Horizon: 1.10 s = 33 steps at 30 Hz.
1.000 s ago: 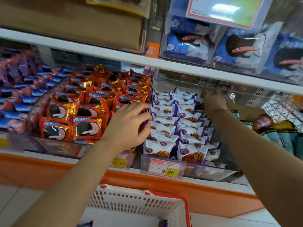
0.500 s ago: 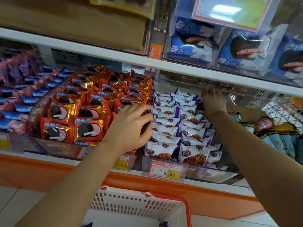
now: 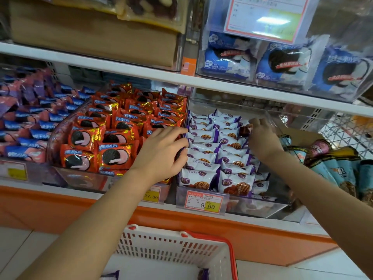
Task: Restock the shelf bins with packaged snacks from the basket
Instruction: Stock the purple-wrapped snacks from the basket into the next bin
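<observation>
White-and-purple snack packets [image 3: 203, 158] stand in rows in a clear shelf bin [image 3: 254, 208]. My left hand [image 3: 161, 152] rests at the bin's left side, fingers spread and pressing against the packets' left ends. My right hand [image 3: 262, 140] is over the rows' right side, towards the back, and pinches a small dark red-brown packet [image 3: 245, 129] between its fingertips. Below the shelf is the white basket [image 3: 171, 249] with a red rim. Purple packets [image 3: 110, 275] show at its bottom edge.
A bin of red-foil cookie packs [image 3: 113, 142] stands left of the white packets, and blue-and-pink packs [image 3: 30, 122] fill the far left. Teal and brown wrapped snacks [image 3: 333, 164] lie at the right. The upper shelf board [image 3: 121, 65] hangs low over the bins. A price tag [image 3: 203, 203] fronts the bin.
My right hand has drawn a little forward from the back of the bin and now pinches a dark packet. My left hand has stayed at the bin's left side.
</observation>
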Tool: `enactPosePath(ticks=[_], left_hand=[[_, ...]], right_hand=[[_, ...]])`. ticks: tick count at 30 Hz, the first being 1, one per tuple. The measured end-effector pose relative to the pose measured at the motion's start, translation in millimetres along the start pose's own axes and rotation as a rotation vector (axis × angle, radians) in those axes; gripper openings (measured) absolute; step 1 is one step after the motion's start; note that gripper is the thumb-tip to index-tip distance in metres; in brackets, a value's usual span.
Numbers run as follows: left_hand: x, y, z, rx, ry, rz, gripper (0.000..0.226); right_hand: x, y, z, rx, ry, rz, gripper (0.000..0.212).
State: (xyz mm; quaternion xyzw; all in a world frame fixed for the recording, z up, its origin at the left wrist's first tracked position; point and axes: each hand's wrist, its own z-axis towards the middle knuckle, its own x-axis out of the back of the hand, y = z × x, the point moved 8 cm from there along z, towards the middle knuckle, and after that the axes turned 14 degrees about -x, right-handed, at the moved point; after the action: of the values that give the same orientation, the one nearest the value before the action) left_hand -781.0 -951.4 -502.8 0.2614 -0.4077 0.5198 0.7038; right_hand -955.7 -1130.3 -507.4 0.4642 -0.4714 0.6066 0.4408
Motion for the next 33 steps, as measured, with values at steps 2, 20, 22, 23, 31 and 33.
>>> enactPosePath(ticks=[2, 20, 22, 23, 31, 33], left_hand=[[-0.3, 1.6, -0.4, -0.005, -0.011, 0.01, 0.034], [17.2, 38.5, -81.2, -0.077, 0.132, 0.259, 0.048], [16.0, 40.8, -87.7, -0.083, 0.122, 0.233, 0.053], [15.2, 41.5, -88.8, -0.082, 0.122, 0.208, 0.055], [17.7, 66.6, -124.2, -0.094, 0.298, 0.163, 0.02], [1.7, 72.1, -145.3, -0.101, 0.244, 0.125, 0.016]], right_hand=[[4.4, 0.7, -19.8, 0.032, 0.015, 0.028, 0.05], [-23.5, -75.4, -192.4, 0.776, 0.394, 0.036, 0.045], [-20.3, -77.1, -202.2, 0.81, 0.471, 0.04, 0.045], [-19.0, -78.0, -209.3, 0.85, 0.491, 0.091, 0.04], [-70.9, -69.4, -254.4, 1.104, 0.339, 0.18, 0.029], [-94.5, -62.8, -259.3, 1.107, 0.251, 0.155, 0.031]])
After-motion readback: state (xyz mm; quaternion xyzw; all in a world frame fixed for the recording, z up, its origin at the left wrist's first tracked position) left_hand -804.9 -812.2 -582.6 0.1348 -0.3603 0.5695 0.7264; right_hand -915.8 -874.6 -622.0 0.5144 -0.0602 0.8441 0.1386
